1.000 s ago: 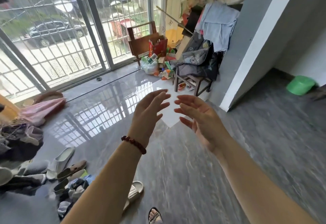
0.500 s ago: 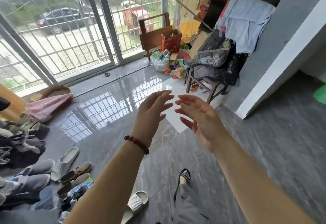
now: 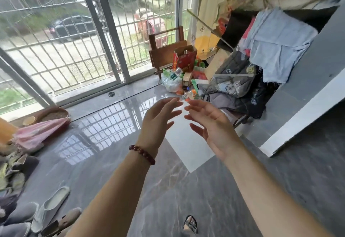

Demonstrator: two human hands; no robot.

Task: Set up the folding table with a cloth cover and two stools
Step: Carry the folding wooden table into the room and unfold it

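View advances toward the window corner. Folded wooden table [image 3: 165, 54] by the window bars now reads larger and higher in frame than 1.0 s ago. Clothes pile [image 3: 235, 85] also larger; the stool under it, in plain view earlier, is now mostly behind the right hand [image 3: 212, 126]. Green basin at far right has left the frame. Sandalled foot [image 3: 190, 224]: stepped forward at 0.5 s, now low at the bottom edge. Fewer shoes [image 3: 52, 205] show lower left

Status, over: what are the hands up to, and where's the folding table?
Left hand and right hand open, empty. Folded wooden table leaning at the window, untouched. Red carton and bottle bag crowd its foot.
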